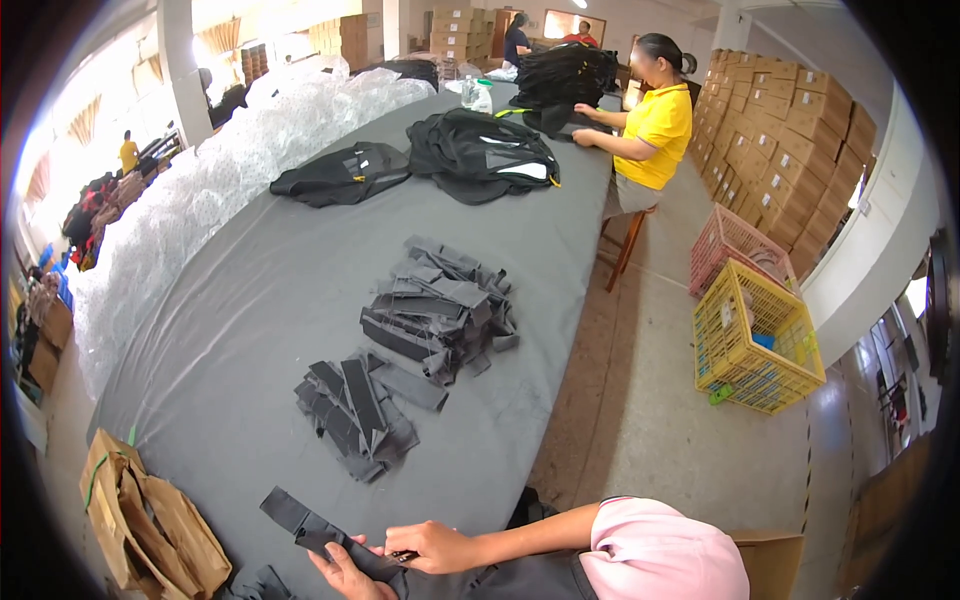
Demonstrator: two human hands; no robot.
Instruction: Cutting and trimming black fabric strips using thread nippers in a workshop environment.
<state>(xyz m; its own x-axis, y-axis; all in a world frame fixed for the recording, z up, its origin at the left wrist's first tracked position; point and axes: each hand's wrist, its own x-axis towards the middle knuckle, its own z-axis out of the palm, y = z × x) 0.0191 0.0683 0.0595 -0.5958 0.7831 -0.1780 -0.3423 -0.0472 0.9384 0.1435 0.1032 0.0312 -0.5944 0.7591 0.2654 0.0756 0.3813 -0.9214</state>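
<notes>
At the near edge of the table, my left hand (350,572) grips a dark grey fabric strip (292,514), which sticks out past the fingers toward the upper left. Close beside it, my right hand (436,548) is closed round a small dark tool (403,556), its tip against the strip. The tool is too small to name surely. Beyond my hands lies a small pile of similar grey and black strips (350,418). A larger heap of strips (440,310) lies just behind it. A few more dark strips (268,584) rest by my left hand.
A grey cloth covers the long table (240,330). Black backpacks (480,155) lie farther up, where a person in yellow (655,140) handles dark fabric. Clear plastic wrap (200,220) lines the left side. A brown paper bag (150,520) stands near left; crates (760,340) stand right.
</notes>
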